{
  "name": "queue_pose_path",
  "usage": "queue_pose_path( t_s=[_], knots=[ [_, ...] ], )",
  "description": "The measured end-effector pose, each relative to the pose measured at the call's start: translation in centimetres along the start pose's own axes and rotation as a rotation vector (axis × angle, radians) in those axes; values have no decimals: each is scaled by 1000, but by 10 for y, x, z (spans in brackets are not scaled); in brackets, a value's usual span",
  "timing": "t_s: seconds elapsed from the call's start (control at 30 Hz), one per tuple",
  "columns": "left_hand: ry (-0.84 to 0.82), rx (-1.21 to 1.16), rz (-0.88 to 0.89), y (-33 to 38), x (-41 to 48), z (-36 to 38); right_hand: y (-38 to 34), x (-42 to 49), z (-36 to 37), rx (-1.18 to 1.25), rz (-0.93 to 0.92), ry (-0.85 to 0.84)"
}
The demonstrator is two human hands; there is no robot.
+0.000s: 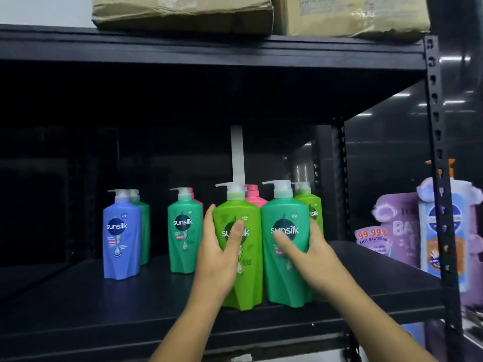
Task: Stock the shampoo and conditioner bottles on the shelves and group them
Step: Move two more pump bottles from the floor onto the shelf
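**Presently: both hands gripping green pump bottles at the shelf front**

The left hand (217, 259) is wrapping around the light green bottle (248, 283): the thumb is lying across the front label and the fingers are curling round its nine o'clock side. The right hand (313, 259) is gripping the teal bottle (277, 280) in the same way, with the thumb on the label and the fingers reaching behind at three o'clock. Both bottles are standing upright and touching side by side near the front edge of the black shelf (104, 309). Whether their bases are resting on the board cannot be told.

At twelve o'clock from the held pair, a pink bottle (253, 195) is showing between the two pump heads. At one o'clock, another light green bottle (312, 205) is standing further back. At nine o'clock, a smaller teal bottle (184, 231) is standing apart, with something pink partly hidden behind it. Further out at nine o'clock, a blue bottle (121, 239) is standing just in front of a green bottle (145, 231).

Two cardboard boxes (183, 11) are sitting on the board above. At three o'clock, beyond the perforated upright (439, 152), purple packs (397, 226) are standing.
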State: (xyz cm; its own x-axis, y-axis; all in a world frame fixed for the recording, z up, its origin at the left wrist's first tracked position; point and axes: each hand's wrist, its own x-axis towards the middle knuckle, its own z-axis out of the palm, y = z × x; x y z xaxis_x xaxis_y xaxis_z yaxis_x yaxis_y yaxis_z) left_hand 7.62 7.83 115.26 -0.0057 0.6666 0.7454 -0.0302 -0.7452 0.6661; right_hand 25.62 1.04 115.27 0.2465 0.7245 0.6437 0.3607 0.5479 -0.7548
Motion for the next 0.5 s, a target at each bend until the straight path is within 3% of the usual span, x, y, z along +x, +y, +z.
queue_pose_path(
  t_s=[0.17, 0.33, 0.5],
  knots=[
    [-133, 109, 49, -19, 4, 4, 29, -2, -8, -179, -61, -59],
    [-345, 187, 19, -32, 17, 18, 42, 11, -30, -111, 36, -96],
    [-474, 310, -30, -62, 52, 43, 71, 40, -48, -152, 122, -2]
  ],
)
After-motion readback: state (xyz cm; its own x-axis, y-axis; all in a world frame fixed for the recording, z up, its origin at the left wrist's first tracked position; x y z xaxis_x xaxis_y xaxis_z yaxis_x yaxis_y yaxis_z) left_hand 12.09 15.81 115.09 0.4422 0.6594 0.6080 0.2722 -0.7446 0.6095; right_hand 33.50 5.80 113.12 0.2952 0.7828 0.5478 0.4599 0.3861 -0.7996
